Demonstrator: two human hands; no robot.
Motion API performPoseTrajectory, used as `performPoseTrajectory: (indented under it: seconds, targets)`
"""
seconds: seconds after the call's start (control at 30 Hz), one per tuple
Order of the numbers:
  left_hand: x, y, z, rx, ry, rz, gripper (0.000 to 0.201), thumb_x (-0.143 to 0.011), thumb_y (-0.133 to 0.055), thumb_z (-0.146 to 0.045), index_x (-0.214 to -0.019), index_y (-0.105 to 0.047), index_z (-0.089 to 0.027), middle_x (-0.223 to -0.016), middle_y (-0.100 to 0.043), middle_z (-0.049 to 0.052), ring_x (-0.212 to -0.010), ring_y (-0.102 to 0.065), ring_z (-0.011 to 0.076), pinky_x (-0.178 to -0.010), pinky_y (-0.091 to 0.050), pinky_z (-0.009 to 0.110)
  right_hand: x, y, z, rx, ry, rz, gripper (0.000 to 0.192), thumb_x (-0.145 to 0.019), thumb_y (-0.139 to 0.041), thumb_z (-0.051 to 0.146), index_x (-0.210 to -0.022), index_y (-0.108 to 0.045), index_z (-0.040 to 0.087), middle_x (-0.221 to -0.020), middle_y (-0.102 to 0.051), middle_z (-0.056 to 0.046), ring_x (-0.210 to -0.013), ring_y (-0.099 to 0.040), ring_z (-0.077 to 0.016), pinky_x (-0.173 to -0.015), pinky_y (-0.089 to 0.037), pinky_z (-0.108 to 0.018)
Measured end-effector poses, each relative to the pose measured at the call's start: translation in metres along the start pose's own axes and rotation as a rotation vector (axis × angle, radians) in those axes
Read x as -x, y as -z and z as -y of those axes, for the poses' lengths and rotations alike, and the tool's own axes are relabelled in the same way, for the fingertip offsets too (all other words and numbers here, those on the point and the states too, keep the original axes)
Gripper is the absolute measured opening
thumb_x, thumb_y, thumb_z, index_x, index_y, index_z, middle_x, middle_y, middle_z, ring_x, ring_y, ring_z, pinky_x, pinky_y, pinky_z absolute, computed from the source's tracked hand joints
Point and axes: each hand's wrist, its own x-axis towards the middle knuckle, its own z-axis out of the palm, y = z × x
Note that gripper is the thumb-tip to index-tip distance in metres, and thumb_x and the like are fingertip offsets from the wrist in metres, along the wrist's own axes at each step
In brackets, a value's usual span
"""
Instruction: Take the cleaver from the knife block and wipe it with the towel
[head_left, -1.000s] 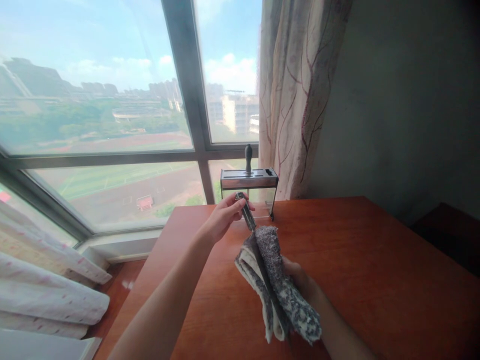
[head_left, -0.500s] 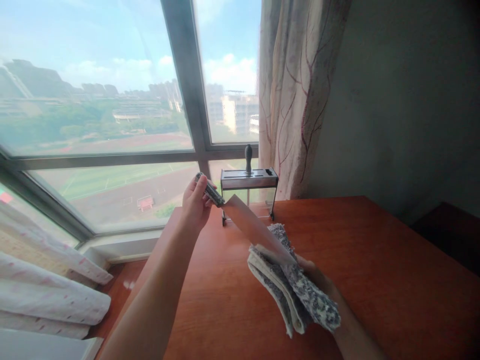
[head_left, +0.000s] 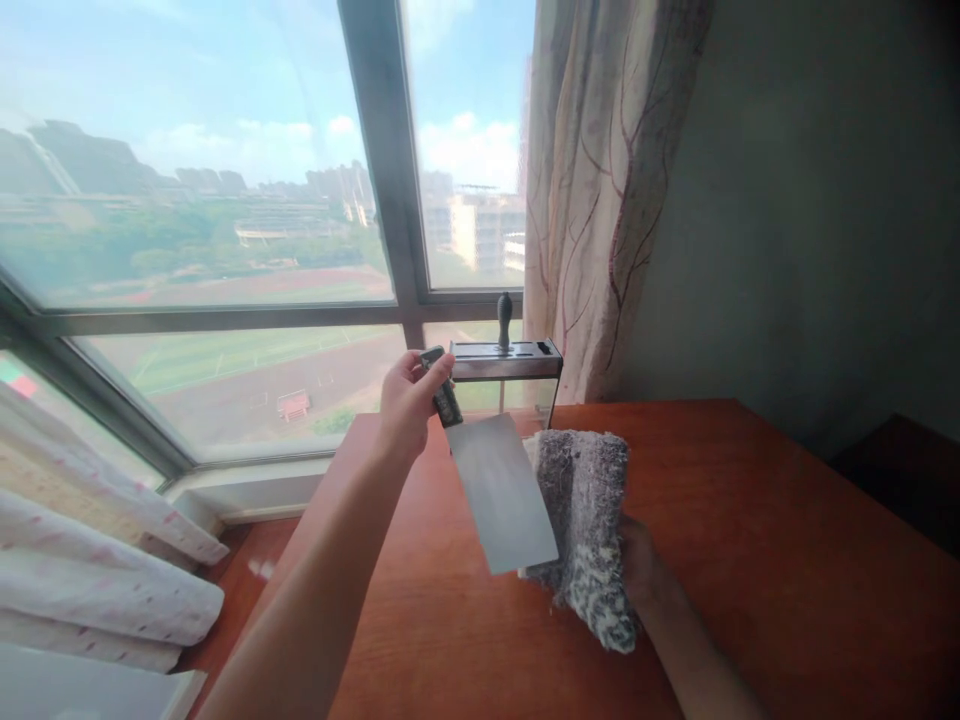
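Note:
My left hand (head_left: 411, 400) is closed around the dark handle of a cleaver (head_left: 504, 500). The broad grey blade slopes down to the right, its flat face turned toward me. My right hand (head_left: 637, 565) grips a folded grey fluffy cloth (head_left: 581, 500) from its right side, fingers mostly hidden behind it. The cloth lies right beside the blade's right edge and partly behind it; whether they touch I cannot tell.
On the far part of the brown wooden table (head_left: 720, 480) stands a metal-topped knife holder (head_left: 506, 362) with a dark-handled tool upright in it. Beyond are a window (head_left: 225, 220) and a patterned curtain (head_left: 600, 200). Another curtain (head_left: 97, 560) hangs at lower left.
The cleaver has turned from nearly edge-on to show its flat face and has come out of the cloth's fold. The cloth has rotated more upright. My left hand has shifted slightly right.

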Motion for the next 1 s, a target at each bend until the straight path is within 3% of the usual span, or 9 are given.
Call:
performPoseTrajectory:
  seconds: [0.07,0.13,0.27,0.4,0.5,0.6,0.8,1.0]
  targets:
    - [0.005,-0.011,0.005,-0.069,-0.032,0.021,0.031,-0.069,-0.073,-0.042,-0.076,-0.053,-0.018,-0.062,-0.051,-0.004,-0.055,-0.051,0.0101,-0.045,-0.036,0.019,-0.002,-0.008,-0.002,-0.122,-0.019,-0.054,0.024,-0.057,-0.074,0.042,-0.074,-0.071,0.026,-0.070,-0.071,-0.001,-0.062,-0.064,-0.0224,-0.059,-0.050,-0.035]
    - [0.010,-0.023,0.009,-0.149,-0.103,0.025,0.031,-0.070,-0.072,-0.041,-0.071,-0.051,-0.019,-0.059,-0.046,-0.005,-0.054,-0.045,0.0095,-0.047,-0.033,0.020,-0.004,-0.019,-0.002,-0.124,-0.006,-0.062,0.030,-0.054,-0.078,0.034,-0.082,-0.070,0.027,-0.071,-0.070,0.002,-0.061,-0.063,-0.0188,-0.058,-0.049,-0.031]
    - [0.011,-0.042,0.015,-0.340,-0.221,-0.007,0.033,-0.071,-0.071,-0.042,-0.064,-0.048,-0.019,-0.056,-0.041,-0.006,-0.053,-0.037,0.0095,-0.050,-0.027,0.022,-0.007,-0.042,0.000,0.113,0.016,-0.049,0.052,-0.055,-0.081,0.027,-0.104,-0.064,0.024,-0.094,-0.071,-0.003,-0.084,-0.065,-0.0247,-0.077,-0.051,-0.038]
    - [0.004,-0.043,0.015,-0.421,-0.250,-0.081,0.033,-0.072,-0.069,-0.044,-0.065,-0.049,-0.019,-0.056,-0.041,-0.006,-0.054,-0.037,0.0101,-0.051,-0.026,0.023,-0.009,-0.046,-0.001,0.350,0.064,-0.050,0.057,-0.055,-0.082,0.027,-0.108,-0.061,0.022,-0.105,-0.069,-0.006,-0.098,-0.063,-0.0292,-0.090,-0.047,-0.045]
    - [-0.001,-0.038,0.016,-0.354,-0.239,-0.112,0.030,-0.074,-0.067,-0.044,-0.070,-0.052,-0.019,-0.059,-0.048,-0.004,-0.057,-0.043,0.0111,-0.053,-0.030,0.022,-0.010,-0.042,-0.003,0.394,0.082,-0.006,0.053,-0.057,-0.081,0.026,-0.106,-0.062,0.020,-0.102,-0.070,-0.006,-0.094,-0.063,-0.0279,-0.086,-0.048,-0.043]
    - [-0.001,-0.035,0.020,-0.315,-0.203,-0.056,0.027,-0.076,-0.065,-0.044,-0.075,-0.056,-0.019,-0.061,-0.052,-0.003,-0.057,-0.045,0.0113,-0.053,-0.032,0.022,-0.010,-0.043,-0.001,0.365,0.065,0.006,0.048,-0.059,-0.078,0.024,-0.104,-0.062,0.019,-0.098,-0.070,-0.005,-0.090,-0.063,-0.0256,-0.081,-0.049,-0.039]
    - [0.011,-0.042,0.033,-0.321,-0.139,0.067,0.026,-0.075,-0.066,-0.042,-0.075,-0.058,-0.018,-0.061,-0.050,-0.004,-0.056,-0.043,0.0105,-0.051,-0.030,0.021,-0.016,-0.058,0.019,0.293,0.056,-0.035,0.044,-0.057,-0.076,0.022,-0.098,-0.064,0.017,-0.091,-0.071,-0.004,-0.083,-0.064,-0.0233,-0.076,-0.048,-0.035]
    - [0.020,-0.046,0.029,-0.238,-0.099,0.061,0.027,-0.075,-0.067,-0.041,-0.072,-0.053,-0.018,-0.063,-0.049,-0.005,-0.058,-0.043,0.0094,-0.051,-0.031,0.019,-0.029,-0.062,0.025,0.220,0.119,-0.143,0.041,-0.056,-0.075,0.021,-0.095,-0.064,0.018,-0.085,-0.072,-0.002,-0.076,-0.065,-0.0224,-0.071,-0.048,-0.034]
